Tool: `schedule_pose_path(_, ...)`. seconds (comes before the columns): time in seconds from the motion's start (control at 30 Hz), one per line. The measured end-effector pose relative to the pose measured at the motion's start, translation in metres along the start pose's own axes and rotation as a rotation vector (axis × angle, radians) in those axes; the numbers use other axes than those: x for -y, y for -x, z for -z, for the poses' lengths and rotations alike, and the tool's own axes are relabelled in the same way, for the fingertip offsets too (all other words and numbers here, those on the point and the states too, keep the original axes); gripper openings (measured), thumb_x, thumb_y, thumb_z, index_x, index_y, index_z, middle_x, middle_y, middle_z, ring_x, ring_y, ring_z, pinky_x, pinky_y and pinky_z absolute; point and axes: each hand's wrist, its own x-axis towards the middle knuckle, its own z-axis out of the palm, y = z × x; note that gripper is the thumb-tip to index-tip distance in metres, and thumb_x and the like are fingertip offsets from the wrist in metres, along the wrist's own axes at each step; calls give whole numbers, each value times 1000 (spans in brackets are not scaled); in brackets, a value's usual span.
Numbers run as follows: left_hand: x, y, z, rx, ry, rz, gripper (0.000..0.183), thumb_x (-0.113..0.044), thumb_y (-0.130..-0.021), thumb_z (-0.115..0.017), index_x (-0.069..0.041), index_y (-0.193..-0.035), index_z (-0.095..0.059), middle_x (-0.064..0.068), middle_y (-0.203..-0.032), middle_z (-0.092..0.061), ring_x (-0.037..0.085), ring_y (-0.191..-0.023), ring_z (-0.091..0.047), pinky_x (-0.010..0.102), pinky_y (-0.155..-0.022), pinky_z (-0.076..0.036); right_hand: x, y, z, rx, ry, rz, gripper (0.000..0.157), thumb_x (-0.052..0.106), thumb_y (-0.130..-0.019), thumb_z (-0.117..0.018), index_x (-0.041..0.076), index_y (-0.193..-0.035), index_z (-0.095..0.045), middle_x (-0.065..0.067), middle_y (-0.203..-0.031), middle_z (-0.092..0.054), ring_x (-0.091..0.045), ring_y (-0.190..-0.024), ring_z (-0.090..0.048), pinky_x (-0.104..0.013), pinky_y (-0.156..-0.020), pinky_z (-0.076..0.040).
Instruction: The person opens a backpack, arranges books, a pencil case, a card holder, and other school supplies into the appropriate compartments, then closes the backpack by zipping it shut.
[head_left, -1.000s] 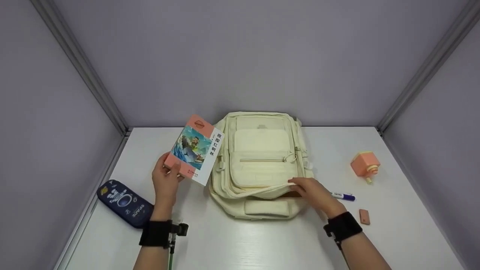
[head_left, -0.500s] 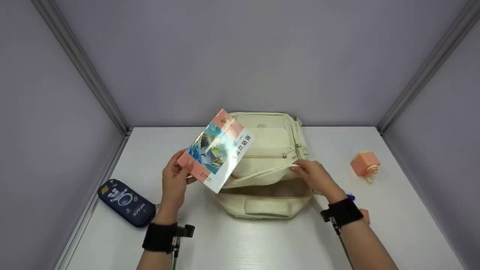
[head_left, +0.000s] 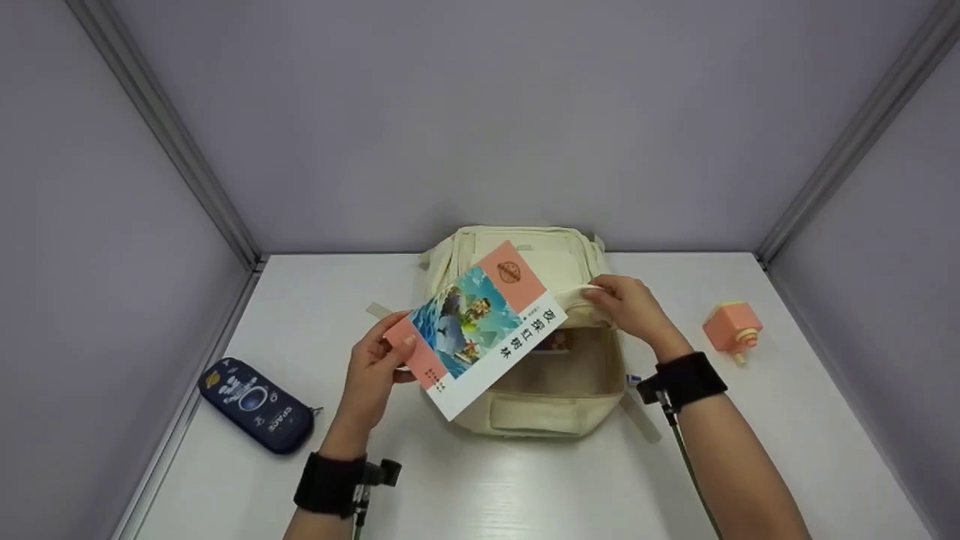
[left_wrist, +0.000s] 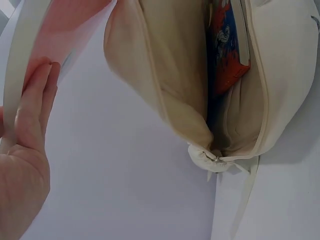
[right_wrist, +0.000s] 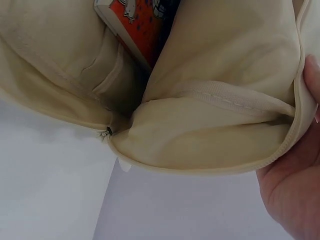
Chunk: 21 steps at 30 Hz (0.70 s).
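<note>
A cream backpack (head_left: 540, 416) lies on the table with its main compartment unzipped. My right hand (head_left: 630, 311) pinches the edge of its front flap and holds it raised; the right wrist view shows that hand (right_wrist: 295, 185) at the zipper edge. A paperback book (head_left: 480, 330) with a pink, white and sea-picture cover is gripped at its lower left corner by my left hand (head_left: 375, 375). It is tilted above the backpack, covering part of the opening. Inside the compartment is another book (left_wrist: 230, 50), orange-red and blue.
A dark blue space-print pencil case (head_left: 257, 405) lies at the left. On the right is a pink and yellow box-shaped thing with a nozzle (head_left: 733, 330). A marker (head_left: 634, 379) shows partly beside my right wrist. Walls enclose the table's back and sides.
My left hand has carried the paperback rightward over the backpack. My right hand has lifted the flap up and back, widening the opening. The eraser-like block is now hidden behind my right arm.
</note>
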Motion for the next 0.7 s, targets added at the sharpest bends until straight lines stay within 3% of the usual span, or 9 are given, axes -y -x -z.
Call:
schedule_pose_path(0.33,13,6,-4,102,6,72,46,-17,-100,-60,-2,-141,-48,20,-109,-63,30,-85,-69,39,-64,-58,13,-26,13,-83,-53,-42,27,28,-100,-60,3,-94,-67,-1,-70,-48,-17,-65,-45,-32,-60,-36)
schedule_pose_path(0.57,30,12,-5,143,25,146,45,-20,-99,-61,-3,-140,-50,21,-109,-64,33,-85,-70,41,-65,-58,18,-40,17,-96,-104,-156,33,31,-100,-59,2,-110,-69,-7,-89,-60,-21,-80,-50,-33,-71,-40)
schedule_pose_path(0.7,39,13,-6,132,35,187,44,-18,-100,-60,-1,-139,-49,20,-108,-65,32,-84,-71,39,-66,-58,19,-45,20,-112,-112,-194,34,32,-100,-59,1,-109,-69,-8,-94,-61,-21,-84,-51,-33,-75,-40)
